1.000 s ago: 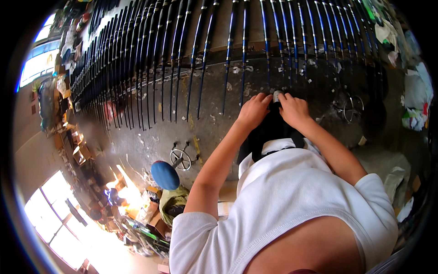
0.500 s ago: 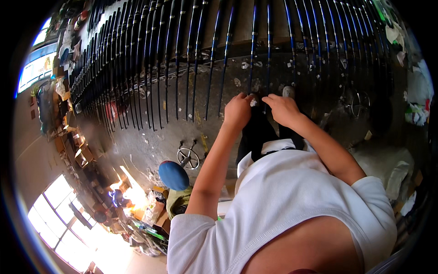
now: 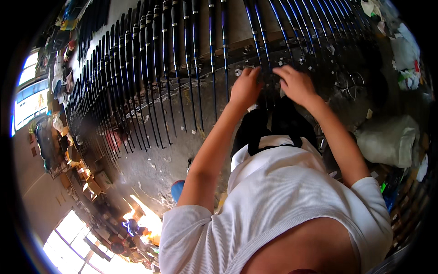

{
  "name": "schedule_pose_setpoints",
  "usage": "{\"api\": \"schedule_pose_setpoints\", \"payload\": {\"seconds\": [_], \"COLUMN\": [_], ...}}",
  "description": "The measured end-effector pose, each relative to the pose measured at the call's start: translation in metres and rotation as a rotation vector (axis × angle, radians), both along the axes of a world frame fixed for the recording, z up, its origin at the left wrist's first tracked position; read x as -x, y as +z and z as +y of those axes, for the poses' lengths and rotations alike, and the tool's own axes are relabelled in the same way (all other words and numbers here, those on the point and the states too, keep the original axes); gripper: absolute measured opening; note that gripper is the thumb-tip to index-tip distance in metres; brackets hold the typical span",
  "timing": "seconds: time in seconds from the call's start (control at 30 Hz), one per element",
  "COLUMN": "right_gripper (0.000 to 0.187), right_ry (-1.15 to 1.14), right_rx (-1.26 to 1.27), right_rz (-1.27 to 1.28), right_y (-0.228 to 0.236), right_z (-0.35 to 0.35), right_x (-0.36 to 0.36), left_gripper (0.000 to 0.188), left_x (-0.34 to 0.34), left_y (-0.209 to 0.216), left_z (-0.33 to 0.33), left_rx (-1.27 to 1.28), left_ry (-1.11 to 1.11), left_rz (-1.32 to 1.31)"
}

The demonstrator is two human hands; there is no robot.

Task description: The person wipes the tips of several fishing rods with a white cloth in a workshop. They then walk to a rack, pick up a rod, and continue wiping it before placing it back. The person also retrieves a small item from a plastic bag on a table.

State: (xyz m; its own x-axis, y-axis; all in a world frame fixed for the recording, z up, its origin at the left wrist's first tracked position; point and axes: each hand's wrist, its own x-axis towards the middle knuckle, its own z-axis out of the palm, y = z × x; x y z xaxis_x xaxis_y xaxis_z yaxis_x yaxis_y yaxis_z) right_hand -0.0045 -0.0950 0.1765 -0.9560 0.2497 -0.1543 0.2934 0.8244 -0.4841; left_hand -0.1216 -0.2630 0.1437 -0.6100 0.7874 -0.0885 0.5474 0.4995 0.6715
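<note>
A long row of dark fishing rods (image 3: 177,59) with blue sheen and pale rings spans the view ahead, thin ends toward me. My left hand (image 3: 246,86) reaches forward with its fingers loosely bent and the thumb apart from them. Close to its fingertips is a blue rod (image 3: 263,40). Opposite, my right hand (image 3: 296,85) has its index finger stretched out and the thumb spread, near the lower part of another rod (image 3: 286,39). I see no rod enclosed in either hand. Between the hands, the thin rod ends are hard to make out against the dark floor.
The rods' upper parts lie across a low brown ledge (image 3: 235,42). Small white scraps (image 3: 238,72) litter the grey floor. A blue round stool seat (image 3: 177,190) shows by my left arm. At right sits a pale sack (image 3: 388,141); cardboard boxes (image 3: 92,187) line the left.
Both hands have moved forward, away from my body, and their fingers have loosened. The view has shifted, so the rods tilt differently and the stool is mostly behind my left arm.
</note>
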Motion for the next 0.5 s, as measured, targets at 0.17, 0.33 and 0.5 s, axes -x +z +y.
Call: {"api": "schedule_pose_setpoints", "payload": {"seconds": [0.17, 0.33, 0.5], "right_gripper": [0.051, 0.012, 0.018], "right_ry": [0.2, 0.129, 0.086], "right_rx": [-0.122, -0.229, -0.243], "right_rz": [-0.151, -0.035, -0.102], "right_y": [-0.018, -0.034, -0.025], "right_z": [-0.041, -0.04, -0.014], "right_x": [-0.045, -0.044, -0.049], "left_gripper": [0.075, 0.005, 0.01], "left_x": [-0.049, -0.066, -0.073], "left_y": [0.025, -0.03, -0.029], "left_z": [-0.029, -0.003, 0.022], "left_rx": [0.343, 0.129, 0.002], "left_ry": [-0.276, -0.229, -0.219], "left_rz": [0.068, 0.253, 0.242]}}
